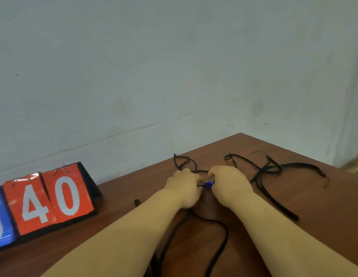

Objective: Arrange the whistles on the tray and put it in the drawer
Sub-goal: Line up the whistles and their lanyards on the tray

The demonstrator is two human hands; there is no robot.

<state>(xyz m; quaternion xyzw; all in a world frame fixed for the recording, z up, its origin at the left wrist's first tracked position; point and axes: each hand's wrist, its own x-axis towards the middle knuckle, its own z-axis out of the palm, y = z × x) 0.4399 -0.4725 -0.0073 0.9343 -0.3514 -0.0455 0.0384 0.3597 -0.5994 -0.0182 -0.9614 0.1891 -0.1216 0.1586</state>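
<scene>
**Grip closed on one blue whistle, mid-table**

Right hand (228,184) curls on the whistle (209,184). Left hand (184,186) pinches its cord (200,185) just beside it, both low over the table (124,198).

Step, by my reading: freeing a whistle from tangled black cords (270,169).

Next calls for a tray; none in view, nor a drawer.

Count:
- whistles seen, one
- cord loops, about three, tangle unclear
- scoreboard (54,198), one
</scene>
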